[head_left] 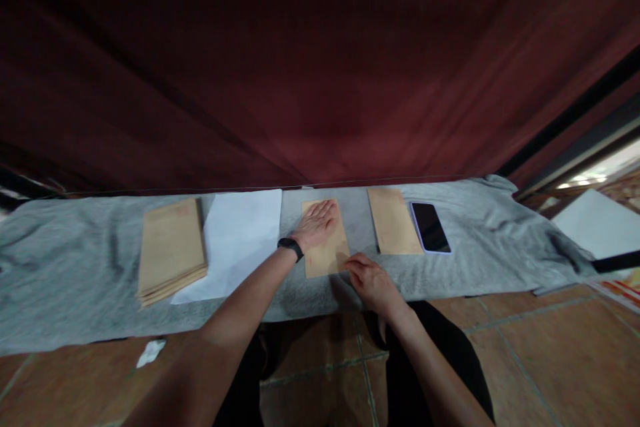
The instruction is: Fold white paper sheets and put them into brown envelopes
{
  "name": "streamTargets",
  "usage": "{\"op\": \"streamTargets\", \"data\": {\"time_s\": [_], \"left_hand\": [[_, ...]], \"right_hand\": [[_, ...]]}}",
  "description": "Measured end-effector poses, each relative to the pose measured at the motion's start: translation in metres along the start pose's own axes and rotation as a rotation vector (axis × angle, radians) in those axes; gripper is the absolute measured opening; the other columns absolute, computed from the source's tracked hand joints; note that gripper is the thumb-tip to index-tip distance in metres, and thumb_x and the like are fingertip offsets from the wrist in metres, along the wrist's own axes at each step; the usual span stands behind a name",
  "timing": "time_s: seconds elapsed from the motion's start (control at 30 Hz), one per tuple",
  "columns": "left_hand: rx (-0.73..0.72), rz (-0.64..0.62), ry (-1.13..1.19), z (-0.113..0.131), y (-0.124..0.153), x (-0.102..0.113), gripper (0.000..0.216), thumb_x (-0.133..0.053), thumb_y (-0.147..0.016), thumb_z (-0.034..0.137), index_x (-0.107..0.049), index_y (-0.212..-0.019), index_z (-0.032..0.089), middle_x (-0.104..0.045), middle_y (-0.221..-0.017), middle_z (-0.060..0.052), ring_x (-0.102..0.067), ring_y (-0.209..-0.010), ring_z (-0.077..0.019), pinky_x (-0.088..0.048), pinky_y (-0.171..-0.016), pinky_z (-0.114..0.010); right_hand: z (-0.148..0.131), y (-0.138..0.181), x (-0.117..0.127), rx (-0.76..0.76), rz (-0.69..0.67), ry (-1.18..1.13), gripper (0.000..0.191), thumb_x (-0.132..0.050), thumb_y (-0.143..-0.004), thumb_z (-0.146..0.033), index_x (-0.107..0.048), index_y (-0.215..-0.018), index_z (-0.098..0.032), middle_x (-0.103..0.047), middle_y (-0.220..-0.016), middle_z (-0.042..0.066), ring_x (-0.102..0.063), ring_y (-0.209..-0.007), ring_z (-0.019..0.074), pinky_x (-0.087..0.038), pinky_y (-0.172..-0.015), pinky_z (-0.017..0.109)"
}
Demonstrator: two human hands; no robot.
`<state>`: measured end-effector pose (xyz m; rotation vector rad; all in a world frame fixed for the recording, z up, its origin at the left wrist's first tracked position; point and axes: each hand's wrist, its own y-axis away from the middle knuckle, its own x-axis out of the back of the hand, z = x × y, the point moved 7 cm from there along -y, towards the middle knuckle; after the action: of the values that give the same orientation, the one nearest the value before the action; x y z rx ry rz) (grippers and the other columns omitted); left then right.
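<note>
- Legs [445, 353], clad in black, stand nearest, above a tiled floor [525, 340] with pale joints; a crumpled white scrap [151, 351] lies on it.
- The right hand [371, 280] is at the near right corner of the brown paper [323, 263]. Its fingers curl, thumb toward index; whether they pinch the edge, I cannot tell.
- That brown paper lies flat before the person, between both hands: a smooth, matte oblong, perhaps an envelope.
- The left hand [316, 223], a dark band [291, 248] at its wrist, rests palm down on the paper's upper part, fingers stretched out and nearly together, probably to keep it from sliding while the other works at the corner.
- On the left, a stack [170, 240] of like pieces, edges slightly fanned, overlaps a thin white sheet [243, 227], seemingly placed within easy reach.
- On the right, a second piece [395, 220] lies alone, perhaps set apart from the stack; just beside it is a glossy, lilac-edged phone [431, 227], screen up and dark.
- Soft, wrinkled grey cloth [65, 253] covers the narrow tabletop [470, 227], maybe as padding.
- Beyond hangs dark red fabric [320, 93], loosely creased.
</note>
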<state>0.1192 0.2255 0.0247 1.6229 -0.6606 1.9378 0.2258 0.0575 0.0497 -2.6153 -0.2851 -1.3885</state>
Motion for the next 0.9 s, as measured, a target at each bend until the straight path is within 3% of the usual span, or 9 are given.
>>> {"op": "streamTargets", "data": {"time_s": [0.27, 0.6, 0.73, 0.9], "left_hand": [[0.152, 0.012, -0.029, -0.01, -0.003, 0.002, 0.063, -0.018, -0.102, 0.04, -0.029, -0.156, 0.01, -0.027, -0.164, -0.01, -0.019, -0.153, -0.022, -0.012, -0.126, -0.04], [0.35, 0.07, -0.077, -0.006, 0.018, 0.001, 0.071, -0.019, -0.103, 0.046, -0.028, -0.154, -0.001, -0.022, -0.164, -0.02, -0.015, -0.154, -0.0285, -0.011, -0.126, -0.041], [0.315, 0.055, -0.071, -0.001, 0.031, 0.001, 0.07, -0.018, -0.103, 0.049, -0.027, -0.156, 0.004, -0.02, -0.165, -0.016, -0.015, -0.154, -0.0268, -0.012, -0.126, -0.041], [0.152, 0.024, -0.053, 0.005, 0.046, -0.003, 0.064, -0.018, -0.103, 0.049, -0.024, -0.159, 0.018, -0.024, -0.165, -0.005, -0.013, -0.154, -0.0214, -0.011, -0.126, -0.041]], "right_hand": [[0.0, 0.0, 0.0, 0.012, 0.001, 0.004, 0.025, -0.045, -0.094, -0.01, -0.066, -0.104, -0.021, -0.067, -0.116, 0.007, -0.063, -0.107, 0.0171, -0.047, -0.098, 0.029], [-0.004, 0.001, 0.002, -0.007, -0.035, 0.04, 0.026, -0.044, -0.097, -0.013, -0.066, -0.108, -0.022, -0.066, -0.118, 0.007, -0.063, -0.109, 0.0177, -0.047, -0.099, 0.03], [-0.006, 0.001, 0.003, -0.027, -0.06, 0.037, 0.027, -0.043, -0.098, -0.014, -0.066, -0.109, -0.021, -0.066, -0.119, 0.008, -0.063, -0.11, 0.018, -0.046, -0.1, 0.03], [-0.007, 0.001, 0.004, -0.024, -0.059, 0.035, 0.027, -0.043, -0.097, -0.014, -0.066, -0.11, -0.021, -0.066, -0.118, 0.008, -0.062, -0.11, 0.0185, -0.046, -0.099, 0.031]]}}
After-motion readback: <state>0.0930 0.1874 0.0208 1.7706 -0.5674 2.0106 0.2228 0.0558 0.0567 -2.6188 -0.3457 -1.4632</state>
